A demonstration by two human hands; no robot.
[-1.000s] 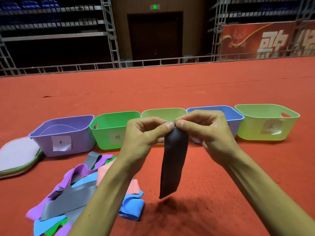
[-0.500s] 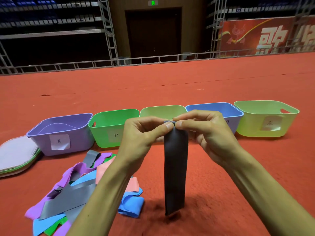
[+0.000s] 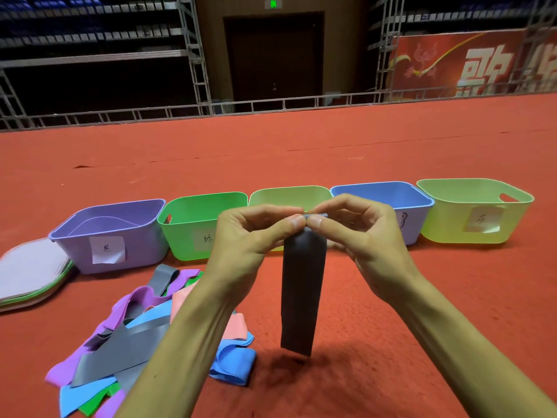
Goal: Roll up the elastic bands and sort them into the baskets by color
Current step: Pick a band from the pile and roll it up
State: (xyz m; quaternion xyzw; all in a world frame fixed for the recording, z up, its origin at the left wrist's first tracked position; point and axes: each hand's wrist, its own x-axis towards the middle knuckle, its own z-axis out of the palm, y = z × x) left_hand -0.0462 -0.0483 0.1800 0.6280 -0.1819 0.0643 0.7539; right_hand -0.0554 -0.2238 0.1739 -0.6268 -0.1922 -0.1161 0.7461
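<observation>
Status: both hands are up in front of the basket row, working one band.

- Left hand [image 3: 250,245]: thumb and forefinger pinch the top edge of the dark grey band [image 3: 303,291], other fingers curled in behind.
- Right hand [image 3: 361,245]: same pinch on the same edge, thumb tip almost against the left thumb tip. A thin strip of the edge shows between the fingertips.
- The band hangs straight down between the wrists, flat face to camera. Its lower end is at or just above the red carpet [image 3: 422,342], with a shadow right under it (can't tell if it touches).
- Five baskets stand side by side behind the hands, left to right: purple basket [image 3: 144,233], green basket [image 3: 180,236], pale green basket [image 3: 289,196] mostly hidden by the hands, blue basket [image 3: 382,191], yellow-green basket [image 3: 446,224]. Paper labels are on the fronts; the writing is too small to read.
- A loose pile of bands [image 3: 126,336] lies on the carpet under the left forearm, a mix of purple, grey, blue, pink and green. One blue band [image 3: 233,365] lies at its right edge, near the hanging band's lower end.
- A stack of flat lids [image 3: 30,270] sits just left of the purple basket.
- Background: metal railing, dark door, red banner [image 3: 470,64].
</observation>
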